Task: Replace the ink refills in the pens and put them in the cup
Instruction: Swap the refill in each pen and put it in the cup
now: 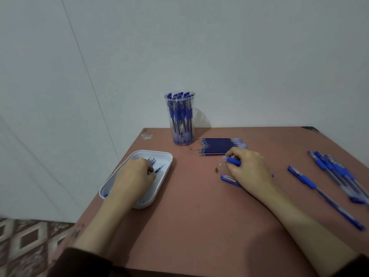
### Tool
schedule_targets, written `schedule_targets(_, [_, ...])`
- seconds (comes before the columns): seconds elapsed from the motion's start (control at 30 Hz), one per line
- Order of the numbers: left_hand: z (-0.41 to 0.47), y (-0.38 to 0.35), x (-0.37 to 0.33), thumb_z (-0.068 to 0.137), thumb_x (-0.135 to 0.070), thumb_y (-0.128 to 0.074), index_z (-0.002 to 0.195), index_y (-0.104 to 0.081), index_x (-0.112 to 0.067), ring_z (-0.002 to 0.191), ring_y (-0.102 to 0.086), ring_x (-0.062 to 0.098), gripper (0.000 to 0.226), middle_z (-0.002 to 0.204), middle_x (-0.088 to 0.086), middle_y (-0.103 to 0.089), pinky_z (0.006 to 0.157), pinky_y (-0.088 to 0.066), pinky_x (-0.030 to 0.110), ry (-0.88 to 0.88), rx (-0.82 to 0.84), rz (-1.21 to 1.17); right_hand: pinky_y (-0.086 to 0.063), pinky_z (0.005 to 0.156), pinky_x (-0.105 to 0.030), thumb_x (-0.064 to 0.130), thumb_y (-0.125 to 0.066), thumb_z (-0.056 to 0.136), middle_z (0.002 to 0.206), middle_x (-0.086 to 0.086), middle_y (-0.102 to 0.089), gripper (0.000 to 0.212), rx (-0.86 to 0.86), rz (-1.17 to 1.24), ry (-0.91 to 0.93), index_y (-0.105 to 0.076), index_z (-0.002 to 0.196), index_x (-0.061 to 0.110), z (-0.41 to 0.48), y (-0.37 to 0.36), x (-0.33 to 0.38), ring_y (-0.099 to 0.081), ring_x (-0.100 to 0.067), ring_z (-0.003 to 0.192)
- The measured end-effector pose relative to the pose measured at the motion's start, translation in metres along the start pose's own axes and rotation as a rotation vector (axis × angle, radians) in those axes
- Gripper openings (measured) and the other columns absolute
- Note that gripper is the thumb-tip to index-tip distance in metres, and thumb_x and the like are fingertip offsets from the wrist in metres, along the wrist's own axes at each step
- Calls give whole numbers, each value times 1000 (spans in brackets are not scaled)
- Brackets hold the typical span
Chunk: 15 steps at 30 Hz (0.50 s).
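Clear plastic cup (180, 120) stands at the far edge of the table (199, 226), close against the wall (219, 56) and packed with blue finished pens (179, 112). Right of the cup lies a tidy row of refills (215, 145), tips pointing back towards it.

The right hand (247, 166) is down just in front of that row, thumb and fingers pinching a pen barrel (233, 161) by its blue grip. A small metal tip (216, 170) sits loose on the table nearer the cup's side, with a blue cap (227, 178) just below it, partly under the hand.

Left of the cup and nearer the person is the white tray (161, 154), sitting right at the table's left edge. The left hand (133, 176) is down inside it, fingers bent over spent refills (158, 169). I can't tell whether it grips one.

Well right of the cup, loose pens (335, 172) fan out towards the right edge, one pen (311, 184) lying apart from them.

The hands are wide apart, and a broad bare stretch of table opens between the forearms in front of the cup.
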State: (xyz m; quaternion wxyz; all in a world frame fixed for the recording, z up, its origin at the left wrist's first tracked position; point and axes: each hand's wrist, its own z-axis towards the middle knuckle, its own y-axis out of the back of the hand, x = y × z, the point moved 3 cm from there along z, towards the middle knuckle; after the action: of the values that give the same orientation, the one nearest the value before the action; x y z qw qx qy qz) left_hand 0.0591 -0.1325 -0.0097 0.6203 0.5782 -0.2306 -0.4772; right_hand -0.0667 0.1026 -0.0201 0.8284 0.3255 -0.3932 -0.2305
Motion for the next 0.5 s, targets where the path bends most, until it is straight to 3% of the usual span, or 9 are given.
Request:
schedule_targets(0.17, [4,3,-6,80,-10,-51,75,-69,-8,78,-62,28,19,80,8,-69,65,-53,37,8,19,42,-48,64,-35,18,-64,85,70,7,-62,6,3,-10,-6,-64,80,22,1,1,1,-59,-23,70])
schedule_targets(0.27, [6,13,-10,83,-11,-52,75,-65,-5,76,-59,28,17,79,7,-66,62,-45,33,26,-68,-4,-46,62,-33,16,-64,85,68,8,-61,5,-16,-11,2,-66,82,20,1,4,4,-58,-22,68])
schedule_targets(0.37, [8,25,-24,87,-12,-58,80,-66,-10,74,-63,19,11,76,1,-68,67,-44,28,35,-113,-470,-47,63,-34,19,-63,86,68,12,-58,5,-41,-12,-9,-66,85,22,2,8,4,-61,-24,71])
schedule_targets(0.43, [9,23,-43,91,-10,-58,82,-62,-10,65,-65,11,10,72,2,-70,62,-48,24,40,-57,-854,-45,65,-32,27,-63,86,69,15,-56,2,-31,-10,-23,-64,86,26,2,10,4,-60,-22,75])
schedule_targets(0.5, [10,16,-64,93,-7,-55,88,-60,-6,55,-62,3,7,71,4,-67,57,-50,16,52,-55,-1100,-37,67,-30,40,-62,86,77,16,-54,13,3,4,-39,-60,88,28,2,13,4,-54,-15,77])
